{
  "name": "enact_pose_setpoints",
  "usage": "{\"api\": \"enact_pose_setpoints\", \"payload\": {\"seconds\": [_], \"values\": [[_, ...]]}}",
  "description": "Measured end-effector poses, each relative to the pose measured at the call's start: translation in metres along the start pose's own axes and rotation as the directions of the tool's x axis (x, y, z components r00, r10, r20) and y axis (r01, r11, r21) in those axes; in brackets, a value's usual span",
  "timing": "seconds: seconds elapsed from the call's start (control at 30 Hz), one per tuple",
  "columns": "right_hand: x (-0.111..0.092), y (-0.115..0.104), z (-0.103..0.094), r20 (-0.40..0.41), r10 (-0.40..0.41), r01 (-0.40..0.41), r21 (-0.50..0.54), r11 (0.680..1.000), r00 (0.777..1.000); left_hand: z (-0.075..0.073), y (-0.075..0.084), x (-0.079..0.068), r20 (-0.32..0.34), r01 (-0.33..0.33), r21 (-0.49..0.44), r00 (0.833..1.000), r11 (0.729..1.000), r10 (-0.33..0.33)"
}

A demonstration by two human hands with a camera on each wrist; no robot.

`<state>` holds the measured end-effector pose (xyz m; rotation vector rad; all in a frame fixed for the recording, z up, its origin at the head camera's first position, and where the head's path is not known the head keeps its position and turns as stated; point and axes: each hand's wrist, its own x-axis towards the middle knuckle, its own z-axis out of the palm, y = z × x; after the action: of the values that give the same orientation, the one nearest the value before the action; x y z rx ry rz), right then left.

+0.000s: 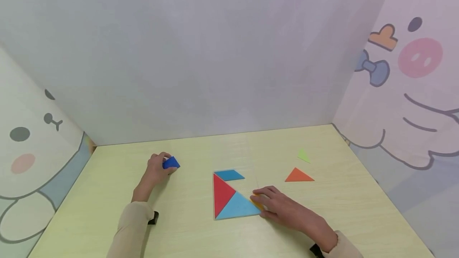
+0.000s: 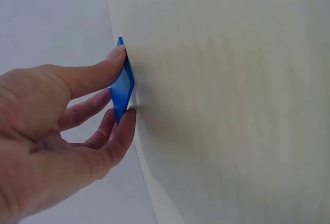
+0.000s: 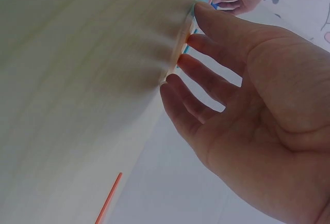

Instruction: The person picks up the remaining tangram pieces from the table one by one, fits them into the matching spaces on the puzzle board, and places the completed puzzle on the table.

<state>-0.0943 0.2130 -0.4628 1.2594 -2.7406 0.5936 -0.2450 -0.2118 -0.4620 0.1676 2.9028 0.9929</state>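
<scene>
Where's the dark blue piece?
In the head view, the dark blue piece is at left, pinched in the left hand, left of the red triangle.

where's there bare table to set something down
Bare table lies between the left hand, gripping a dark blue piece, and the red triangle, and right of the orange triangle, towards the table's edge. It's crowded where the right hand touches the yellow piece beside the light blue triangle.

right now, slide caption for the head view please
Left hand grips a blue piece; right hand touches a yellow piece beside the light-blue triangle.
</scene>
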Motion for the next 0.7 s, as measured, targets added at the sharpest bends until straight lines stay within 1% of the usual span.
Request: {"api": "enact_pose_setpoints", "payload": {"seconds": [0.3, 0.53, 0.7], "values": [[0.0027, 0.0014, 0.0005, -0.018, -0.017, 0.017, -0.02, 1.0, 1.0, -0.0025, 0.0003, 0.0016, -0.026, -0.02, -0.021, 0.999, 1.0, 0.02], [0.0044, 0.0021, 0.0014, -0.022, -0.021, 0.02, -0.027, 0.999, 1.0, -0.0028, 0.0022, 0.0044, -0.05, -0.057, -0.002, 0.997, 0.998, 0.057], [0.0049, 0.0027, 0.0017, -0.03, -0.028, 0.027, -0.029, 0.999, 0.999, -0.0031, 0.0034, 0.0031, -0.067, -0.078, -0.016, 0.995, 0.997, 0.077]]}}
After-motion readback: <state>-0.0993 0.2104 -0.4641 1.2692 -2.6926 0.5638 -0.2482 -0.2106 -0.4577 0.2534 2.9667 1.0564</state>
